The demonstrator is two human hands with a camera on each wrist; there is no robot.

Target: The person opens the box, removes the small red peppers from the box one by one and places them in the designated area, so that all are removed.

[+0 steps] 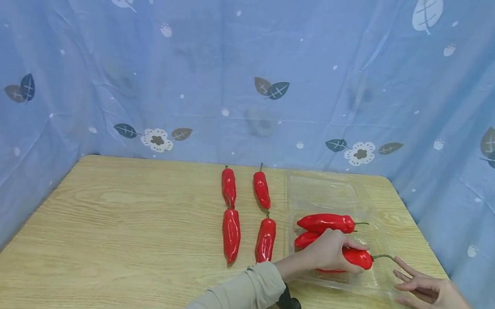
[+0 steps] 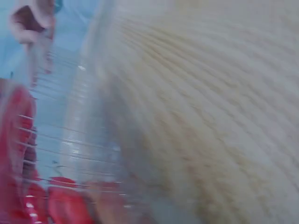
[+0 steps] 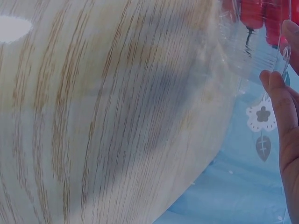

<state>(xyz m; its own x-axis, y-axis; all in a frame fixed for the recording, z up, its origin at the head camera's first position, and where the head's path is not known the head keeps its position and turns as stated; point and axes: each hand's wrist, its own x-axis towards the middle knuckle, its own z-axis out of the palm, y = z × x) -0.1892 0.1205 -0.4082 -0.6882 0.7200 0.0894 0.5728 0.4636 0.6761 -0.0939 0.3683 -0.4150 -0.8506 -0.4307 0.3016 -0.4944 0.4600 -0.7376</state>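
Observation:
My left hand (image 1: 333,250) grips a glossy red chili pepper (image 1: 358,258) over a clear plastic box (image 1: 379,278), its green stem pointing right. Beside it in the box lie other peppers, one along the back (image 1: 325,222) and one partly hidden under my hand (image 1: 306,239). At the box's right side is my right hand (image 1: 433,299), fingers loosely extended and a fingertip close to the held pepper's stem end. In the right wrist view its thumb and fingers (image 3: 285,100) are apart near the box's edge; contact cannot be told. The left wrist view is blurred.
Several red peppers lie left of the box in two columns, among them a front one (image 1: 230,235) and a back one (image 1: 262,189). The box's clear lid (image 1: 328,191) lies folded back. A dark cylindrical object (image 1: 289,304) shows by my left sleeve. Blue curtains (image 1: 240,69) surround the wooden table (image 1: 122,232).

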